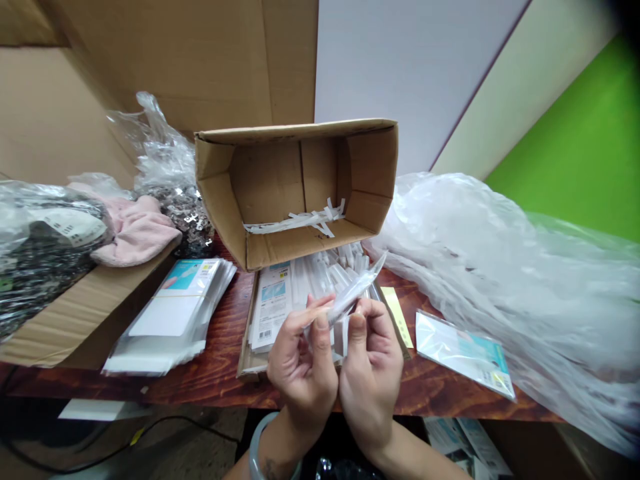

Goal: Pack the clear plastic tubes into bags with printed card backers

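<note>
My left hand and my right hand come together over the table's front edge, thumbs up and fingers curled. Between them they pinch a clear plastic sleeve, which slants up to the right; its contents cannot be made out. Right below lies a shallow cardboard tray with printed cards and several clear plastic pieces in it. Behind the tray an open cardboard box rests on its side, mouth toward me, with white paper strips inside.
On the left is a banded stack of packaged cards, beside a carton with a pink cloth and bagged dark items. To the right lie one flat package, a yellow strip and a big heap of clear plastic film.
</note>
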Demonstrator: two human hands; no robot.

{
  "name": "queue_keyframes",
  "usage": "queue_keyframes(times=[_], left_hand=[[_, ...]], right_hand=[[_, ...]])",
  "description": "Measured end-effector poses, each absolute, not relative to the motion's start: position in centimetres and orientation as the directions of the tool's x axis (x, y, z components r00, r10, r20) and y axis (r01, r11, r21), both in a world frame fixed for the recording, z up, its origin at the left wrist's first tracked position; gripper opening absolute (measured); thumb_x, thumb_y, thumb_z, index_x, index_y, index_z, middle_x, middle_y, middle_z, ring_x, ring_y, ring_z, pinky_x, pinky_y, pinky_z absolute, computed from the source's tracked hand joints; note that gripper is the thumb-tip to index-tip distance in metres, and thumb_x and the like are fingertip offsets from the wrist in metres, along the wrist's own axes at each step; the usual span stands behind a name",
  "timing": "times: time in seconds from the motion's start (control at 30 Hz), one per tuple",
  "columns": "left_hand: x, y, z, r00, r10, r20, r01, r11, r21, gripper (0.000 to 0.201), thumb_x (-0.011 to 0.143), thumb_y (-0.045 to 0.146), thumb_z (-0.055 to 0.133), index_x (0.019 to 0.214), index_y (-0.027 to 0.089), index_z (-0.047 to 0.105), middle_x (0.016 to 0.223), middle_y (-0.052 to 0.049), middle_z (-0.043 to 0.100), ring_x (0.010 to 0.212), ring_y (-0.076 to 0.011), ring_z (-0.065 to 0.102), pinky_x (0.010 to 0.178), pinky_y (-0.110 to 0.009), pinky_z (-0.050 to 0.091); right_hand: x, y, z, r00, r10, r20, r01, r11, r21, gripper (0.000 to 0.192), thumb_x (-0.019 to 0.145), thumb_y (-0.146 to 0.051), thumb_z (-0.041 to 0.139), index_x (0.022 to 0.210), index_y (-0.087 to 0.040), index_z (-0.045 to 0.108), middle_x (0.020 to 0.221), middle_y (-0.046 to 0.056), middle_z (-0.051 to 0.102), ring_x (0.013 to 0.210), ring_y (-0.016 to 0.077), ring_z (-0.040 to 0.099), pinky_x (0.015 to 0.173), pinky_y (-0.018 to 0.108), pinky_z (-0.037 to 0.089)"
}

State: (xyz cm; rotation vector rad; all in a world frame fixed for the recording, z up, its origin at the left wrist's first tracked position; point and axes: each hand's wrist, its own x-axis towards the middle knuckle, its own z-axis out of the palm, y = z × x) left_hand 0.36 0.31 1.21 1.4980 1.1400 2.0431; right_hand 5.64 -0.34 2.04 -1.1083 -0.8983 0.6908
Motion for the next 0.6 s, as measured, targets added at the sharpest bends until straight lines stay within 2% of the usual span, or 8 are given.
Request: queue_keyframes(times=[0.1,0.17,0.23,0.27,0.33,0.43,0.5,0.6], left_hand=[[0.4,0.6,1.2,-0.423,0.719,0.552,0.066,-0.583,0.81,0.014,0.092,0.011,0.057,0.096,0.018,0.068,0.098,-0.005,0.075,0.092,-0.0178,0.071,0.091,-0.033,0.057],[0.2,0.9,1.1,-0.441,0.753,0.489,-0.013,-0.55,0.835,0.012,0.093,0.016,0.057,0.093,0.018,0.069,0.096,-0.005,0.075,0.089,-0.0182,0.072,0.084,-0.03,0.059],[0.0,1.1,1.1,-0.443,0.788,0.427,-0.078,-0.508,0.858,0.011,0.092,0.02,0.059,0.092,0.018,0.07,0.094,-0.005,0.075,0.085,-0.0185,0.072,0.077,-0.028,0.06],[-0.1,1.2,1.1,-0.438,0.803,0.404,-0.092,-0.487,0.868,0.011,0.092,0.022,0.06,0.091,0.018,0.07,0.093,-0.005,0.075,0.084,-0.0185,0.072,0.075,-0.027,0.06],[-0.3,1.1,1.3,-0.426,0.819,0.384,-0.077,-0.456,0.887,0.012,0.091,0.024,0.061,0.088,0.017,0.071,0.089,-0.005,0.075,0.08,-0.0174,0.072,0.073,-0.025,0.06],[-0.3,0.9,1.5,-0.416,0.818,0.396,-0.018,-0.443,0.896,0.014,0.091,0.025,0.062,0.083,0.017,0.071,0.082,-0.004,0.073,0.074,-0.0145,0.07,0.069,-0.022,0.058],[-0.2,0.7,1.6,-0.413,0.82,0.396,-0.013,-0.44,0.898,0.014,0.091,0.025,0.062,0.083,0.017,0.071,0.081,-0.004,0.073,0.072,-0.0145,0.07,0.068,-0.022,0.058],[-0.2,0.6,1.7,-0.412,0.831,0.374,-0.052,-0.431,0.901,0.012,0.09,0.024,0.063,0.085,0.017,0.071,0.083,-0.004,0.073,0.073,-0.0155,0.07,0.069,-0.024,0.058]], right_hand=[[6.0,0.3,1.6,0.518,0.821,0.239,-0.018,0.29,-0.957,0.02,0.097,-0.037,0.051,0.09,-0.019,0.05,0.082,0.001,0.049,0.07,0.0108,0.047,0.066,0.022,0.044],[6.6,0.6,1.7,0.541,0.786,0.298,0.052,0.323,-0.945,0.015,0.096,-0.033,0.052,0.091,-0.019,0.05,0.087,0.002,0.05,0.077,0.0123,0.05,0.073,0.025,0.045],[7.3,0.7,2.2,0.553,0.686,0.473,0.215,0.431,-0.876,0.009,0.095,-0.026,0.052,0.101,-0.02,0.051,0.104,0.005,0.053,0.099,0.0167,0.054,0.09,0.033,0.043],[7.7,0.7,2.6,0.506,0.637,0.582,0.32,0.488,-0.812,0.015,0.094,-0.024,0.051,0.109,-0.022,0.051,0.115,0.007,0.052,0.112,0.02,0.051,0.1,0.039,0.039],[8.5,0.7,3.6,0.294,0.624,0.724,0.522,0.53,-0.668,0.03,0.093,-0.025,0.051,0.122,-0.024,0.05,0.135,0.009,0.046,0.132,0.0267,0.04,0.111,0.05,0.026],[9.3,1.0,4.7,0.018,0.727,0.687,0.718,0.469,-0.515,0.019,0.091,-0.027,0.054,0.109,-0.027,0.06,0.144,0.005,0.044,0.143,0.03,0.027,0.113,0.055,0.012],[9.6,1.3,4.9,0.029,0.764,0.645,0.744,0.414,-0.524,0.011,0.094,-0.024,0.05,0.093,-0.025,0.061,0.14,0.001,0.047,0.143,0.0269,0.028,0.111,0.053,0.011],[9.8,1.6,5.0,0.078,0.781,0.62,0.704,0.397,-0.589,0.022,0.099,-0.021,0.04,0.087,-0.023,0.058,0.13,0.001,0.053,0.138,0.0222,0.036,0.109,0.05,0.014]])
